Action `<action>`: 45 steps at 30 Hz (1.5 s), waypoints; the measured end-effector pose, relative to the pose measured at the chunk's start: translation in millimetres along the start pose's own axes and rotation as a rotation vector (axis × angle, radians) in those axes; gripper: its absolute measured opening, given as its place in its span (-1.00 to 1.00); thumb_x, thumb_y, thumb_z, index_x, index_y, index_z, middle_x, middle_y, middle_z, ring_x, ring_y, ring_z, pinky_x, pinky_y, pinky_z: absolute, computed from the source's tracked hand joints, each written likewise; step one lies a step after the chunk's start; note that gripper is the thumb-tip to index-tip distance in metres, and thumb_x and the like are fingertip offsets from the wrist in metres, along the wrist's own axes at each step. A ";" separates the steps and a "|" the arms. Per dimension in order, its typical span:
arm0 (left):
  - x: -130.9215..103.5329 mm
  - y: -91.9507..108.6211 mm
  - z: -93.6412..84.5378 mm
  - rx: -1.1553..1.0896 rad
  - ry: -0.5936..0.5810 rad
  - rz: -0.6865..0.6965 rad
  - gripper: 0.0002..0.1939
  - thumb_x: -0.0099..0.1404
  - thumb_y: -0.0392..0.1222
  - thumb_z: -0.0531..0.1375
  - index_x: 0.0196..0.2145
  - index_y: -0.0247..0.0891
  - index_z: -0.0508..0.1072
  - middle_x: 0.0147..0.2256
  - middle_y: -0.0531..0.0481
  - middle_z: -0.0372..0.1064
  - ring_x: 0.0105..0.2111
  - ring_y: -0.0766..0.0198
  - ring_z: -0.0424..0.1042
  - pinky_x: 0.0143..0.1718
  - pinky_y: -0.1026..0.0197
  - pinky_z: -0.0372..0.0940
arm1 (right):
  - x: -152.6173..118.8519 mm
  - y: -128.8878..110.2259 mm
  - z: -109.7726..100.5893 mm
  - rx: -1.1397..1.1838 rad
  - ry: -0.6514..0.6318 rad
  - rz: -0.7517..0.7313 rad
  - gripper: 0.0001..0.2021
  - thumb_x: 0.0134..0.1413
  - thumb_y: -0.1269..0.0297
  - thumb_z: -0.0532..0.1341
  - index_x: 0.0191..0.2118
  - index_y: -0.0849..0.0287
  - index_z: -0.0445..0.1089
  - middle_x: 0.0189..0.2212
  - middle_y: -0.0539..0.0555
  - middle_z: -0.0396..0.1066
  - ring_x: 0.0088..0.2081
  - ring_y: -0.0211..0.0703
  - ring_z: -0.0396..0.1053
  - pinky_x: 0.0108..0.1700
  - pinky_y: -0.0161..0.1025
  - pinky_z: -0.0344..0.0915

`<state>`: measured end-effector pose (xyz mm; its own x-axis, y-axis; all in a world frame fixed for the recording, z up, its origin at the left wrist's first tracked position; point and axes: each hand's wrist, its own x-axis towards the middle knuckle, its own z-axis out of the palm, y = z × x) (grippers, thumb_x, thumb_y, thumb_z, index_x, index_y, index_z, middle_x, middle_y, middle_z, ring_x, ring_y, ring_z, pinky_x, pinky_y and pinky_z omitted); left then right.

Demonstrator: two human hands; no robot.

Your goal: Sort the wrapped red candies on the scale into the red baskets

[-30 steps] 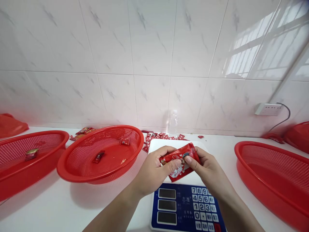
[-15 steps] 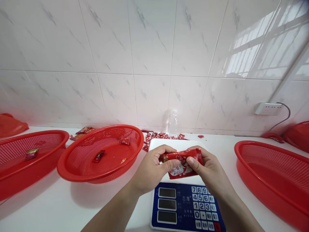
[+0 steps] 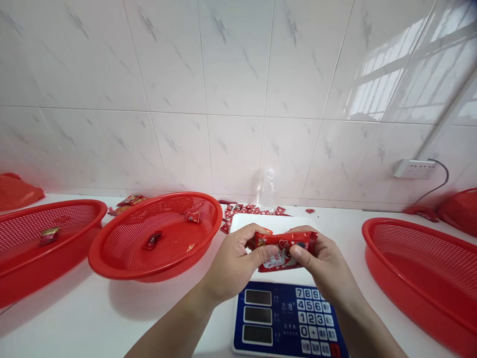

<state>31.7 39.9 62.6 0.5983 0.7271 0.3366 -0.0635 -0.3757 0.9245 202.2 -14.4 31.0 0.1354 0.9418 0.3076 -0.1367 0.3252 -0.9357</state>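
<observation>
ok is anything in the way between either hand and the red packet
Nothing visible is: the left hand and the right hand both hold the red packet directly, one at each end. What is behind the packet is partly hidden.

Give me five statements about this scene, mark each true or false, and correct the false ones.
1. The left hand and right hand both hold a red packet. True.
2. The number keys on the scale are left of its display windows. False: they are to the right.
3. A clear bottle stands beyond the scale, near the tiled wall. True.
4. The basket nearest the left hand holds nothing. False: small packets lie in it.
5. A socket box is on the wall at the right. True.
</observation>
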 end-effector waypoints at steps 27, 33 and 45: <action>1.9 -7.7 -1.1 -0.264 0.013 0.039 -0.81 0.27 -0.10 0.17 -0.24 -0.25 0.34 -0.34 0.01 0.36 -0.37 0.33 0.33 -0.33 0.27 0.30 | 2.0 -2.0 0.1 -0.142 0.053 0.021 -0.76 -0.05 0.08 0.31 -0.35 0.17 0.45 -0.45 0.02 0.46 -0.46 -0.26 0.36 -0.41 -0.28 0.36; 0.5 -3.1 3.0 -0.161 0.000 -0.019 -0.72 0.25 -0.13 0.20 -0.10 -0.25 0.38 -0.21 -0.08 0.43 -0.30 0.28 0.39 -0.35 0.27 0.32 | 2.3 -0.5 -2.1 -0.154 0.022 0.031 -0.73 -0.03 0.07 0.29 -0.26 0.15 0.45 -0.41 0.04 0.49 -0.41 -0.22 0.38 -0.37 -0.27 0.36; -1.6 -3.8 10.0 -0.086 0.098 0.091 -0.83 0.27 -0.20 0.17 -0.16 -0.22 0.34 -0.23 -0.03 0.44 -0.28 0.25 0.43 -0.28 0.21 0.37 | 0.2 -3.5 6.0 -0.207 0.030 0.030 -0.75 -0.02 0.06 0.29 -0.35 0.16 0.43 -0.52 0.00 0.46 -0.46 -0.24 0.39 -0.42 -0.30 0.32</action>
<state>38.9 34.4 56.7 0.5062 0.7468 0.4314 -0.1848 -0.3947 0.9000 196.7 -14.8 35.3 0.1634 0.9470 0.2766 0.0633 0.2698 -0.9608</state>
